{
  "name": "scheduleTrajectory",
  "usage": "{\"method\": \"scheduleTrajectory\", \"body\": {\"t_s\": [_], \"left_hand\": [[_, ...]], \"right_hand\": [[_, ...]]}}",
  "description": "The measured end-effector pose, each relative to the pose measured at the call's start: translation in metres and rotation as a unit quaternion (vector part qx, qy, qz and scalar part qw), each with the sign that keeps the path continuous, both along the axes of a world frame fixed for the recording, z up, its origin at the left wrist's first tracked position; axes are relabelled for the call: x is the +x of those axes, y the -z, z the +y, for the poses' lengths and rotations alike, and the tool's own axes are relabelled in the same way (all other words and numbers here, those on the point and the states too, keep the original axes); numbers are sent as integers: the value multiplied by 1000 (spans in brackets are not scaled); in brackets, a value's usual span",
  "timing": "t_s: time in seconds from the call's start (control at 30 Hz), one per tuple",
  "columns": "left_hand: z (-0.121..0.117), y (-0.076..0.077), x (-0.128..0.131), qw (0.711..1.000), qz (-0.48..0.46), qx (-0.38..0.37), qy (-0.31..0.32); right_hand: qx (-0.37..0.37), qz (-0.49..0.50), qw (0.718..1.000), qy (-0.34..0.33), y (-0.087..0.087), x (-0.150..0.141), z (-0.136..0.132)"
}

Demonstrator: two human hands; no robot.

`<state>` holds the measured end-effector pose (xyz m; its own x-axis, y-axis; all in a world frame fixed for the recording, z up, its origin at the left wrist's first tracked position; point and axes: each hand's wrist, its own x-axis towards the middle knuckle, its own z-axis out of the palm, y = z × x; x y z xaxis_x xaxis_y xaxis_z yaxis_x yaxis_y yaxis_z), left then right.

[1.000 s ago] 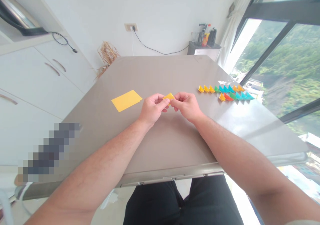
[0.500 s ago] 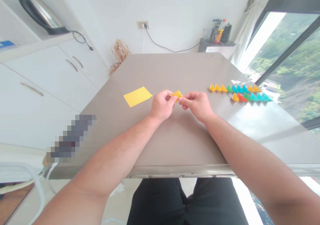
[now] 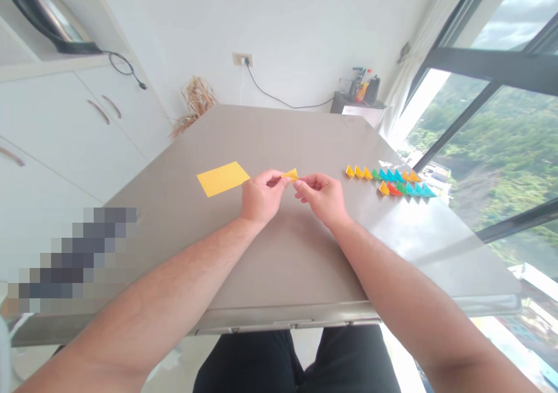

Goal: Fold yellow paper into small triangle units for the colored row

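The small folded yellow paper [image 3: 291, 174], mid-frame, is pinched in the left hand [image 3: 260, 198], the right hand [image 3: 326, 200] narrowly curled at its edge, contact unclear; light, even pressure should keep creases crisp.

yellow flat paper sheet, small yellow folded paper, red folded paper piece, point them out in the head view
Yellow flat paper sheet [image 3: 222, 179]: head view, middle.
Small yellow folded paper [image 3: 291, 174]: head view, upper face.
Red folded paper piece [image 3: 394, 189]: head view, side.

Domestic room, apparently a home: electric kettle [image 3: 56, 15] on white cabinetry [image 3: 65, 120] at ten o'clock; dried stalks [image 3: 196, 99] at eleven; curtain [image 3: 418, 50] and large window [image 3: 488, 120] at two, overlooking greenery.
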<state>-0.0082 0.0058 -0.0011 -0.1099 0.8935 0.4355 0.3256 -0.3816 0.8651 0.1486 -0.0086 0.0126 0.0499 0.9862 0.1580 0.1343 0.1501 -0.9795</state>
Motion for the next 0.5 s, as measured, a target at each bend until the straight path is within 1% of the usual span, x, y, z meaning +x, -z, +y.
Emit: {"method": "scheduleTrajectory", "body": {"t_s": [0.1,0.13,0.2,0.3,0.33,0.43,0.5], "left_hand": [[-3,0,2,996,59,57,44],[-5,0,3,993,72,68,57],[-6,-1,4,993,73,69,57],[-5,-2,4,999,15,28,31],[-4,-2,3,999,-13,2,41],[0,-1,2,986,-82,-82,117],[1,1,3,979,-103,-109,140]], "right_hand": [[11,12,1000,-27,3,-1,1],[14,10,999,-27,4,-1,2],[16,4,1000,-17,5,1,5],[3,3,1000,-7,4,5,7],[-2,2,1000,-12,3,6,7],[-12,-8,999,-40,1,7,5],[-8,-31,998,-50,1,8,4]]}}
